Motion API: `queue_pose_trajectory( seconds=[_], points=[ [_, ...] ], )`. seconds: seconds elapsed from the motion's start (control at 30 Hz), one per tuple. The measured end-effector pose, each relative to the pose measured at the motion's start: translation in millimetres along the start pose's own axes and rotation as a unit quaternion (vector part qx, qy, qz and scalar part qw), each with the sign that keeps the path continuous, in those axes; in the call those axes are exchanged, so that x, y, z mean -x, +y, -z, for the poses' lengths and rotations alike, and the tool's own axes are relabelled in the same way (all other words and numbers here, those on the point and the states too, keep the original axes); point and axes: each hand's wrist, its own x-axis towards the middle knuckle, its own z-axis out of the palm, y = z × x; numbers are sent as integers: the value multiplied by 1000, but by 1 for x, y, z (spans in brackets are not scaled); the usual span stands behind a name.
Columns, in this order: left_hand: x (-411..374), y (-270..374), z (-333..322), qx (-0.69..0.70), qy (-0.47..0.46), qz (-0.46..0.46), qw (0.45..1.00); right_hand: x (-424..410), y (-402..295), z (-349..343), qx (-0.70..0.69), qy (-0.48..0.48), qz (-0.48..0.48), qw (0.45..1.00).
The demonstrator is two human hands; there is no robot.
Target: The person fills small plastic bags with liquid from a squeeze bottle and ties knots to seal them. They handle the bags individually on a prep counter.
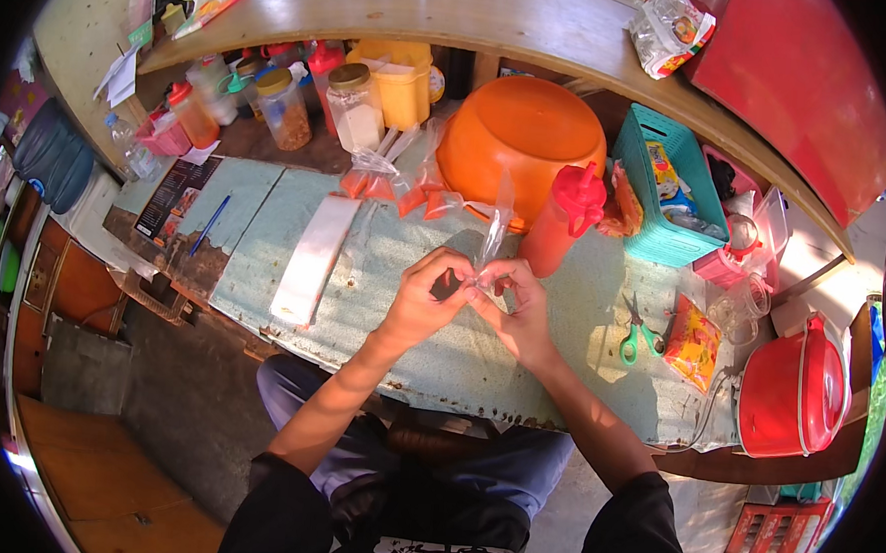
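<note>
My left hand (433, 291) and my right hand (518, 299) meet over the table, their fingertips pinching a narrow clear plastic bag (499, 223). The bag's upper part points away from me. Something red shows by the right fingers, but the fingers hide most of it. Just beyond my right hand stands a red squeeze bottle (554, 230). Several small knotted plastic bags of red-orange sauce (413, 196) lie farther back. Left of my hands is a flat stack of white, translucent plastic bags (315, 258).
An upturned orange basin (521, 142) stands at the back, beside a teal basket (673, 191). Green-handled scissors (641, 333), a yellow-red packet (693, 342) and a red rice cooker (790, 396) are on the right. Jars (282, 110) and a blue pen (210, 225) are on the left. A wooden shelf (427, 13) overhangs the back.
</note>
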Motion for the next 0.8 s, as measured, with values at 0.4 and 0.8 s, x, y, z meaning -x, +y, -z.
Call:
queue_pose_trajectory(
  seconds=[0.4, 0.8],
  points=[
    [13, -7, 0, 57, 28, 18, 998, -2, -12, -4, 109, 70, 85, 988],
    [-1, 8, -4, -86, 90, -59, 991, 2, -8, -8, 154, 134, 33, 978]
  ],
)
